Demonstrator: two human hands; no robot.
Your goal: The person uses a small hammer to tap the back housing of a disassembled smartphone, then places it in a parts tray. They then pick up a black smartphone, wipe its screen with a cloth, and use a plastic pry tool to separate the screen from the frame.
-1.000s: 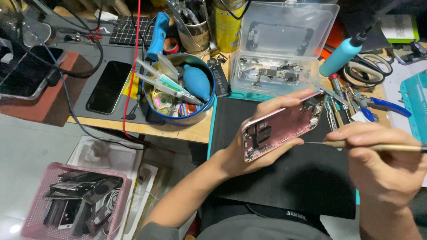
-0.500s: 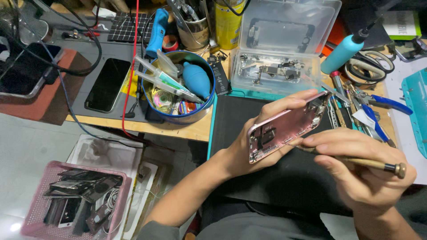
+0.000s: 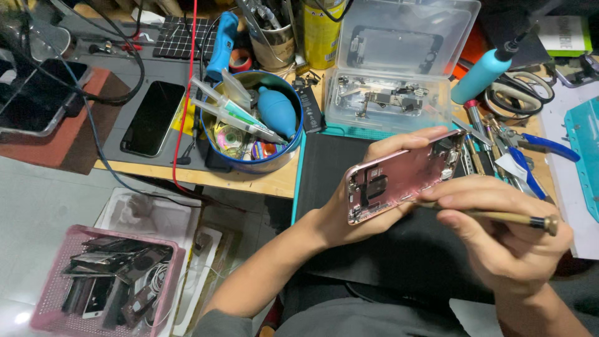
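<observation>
My left hand [image 3: 362, 200] holds a pink phone housing [image 3: 402, 176] open side up, tilted, above a black work mat [image 3: 324, 168]. My right hand [image 3: 499, 231] grips a thin brass-handled screwdriver [image 3: 499, 217] whose tip reaches the lower edge of the housing. Small parts and cables show inside the housing.
A clear plastic box [image 3: 393, 68] with phone parts sits behind the mat. A blue round tin [image 3: 253, 122] holds syringes and a blue blower. A dark phone [image 3: 153, 117] lies on a grey mat at the left. Pliers and tweezers [image 3: 524, 156] lie at right. A pink basket [image 3: 106, 281] of old phones stands on the floor.
My right hand has moved left and closer to the housing, bringing the screwdriver tip against its lower edge. My left hand has tilted the housing slightly.
</observation>
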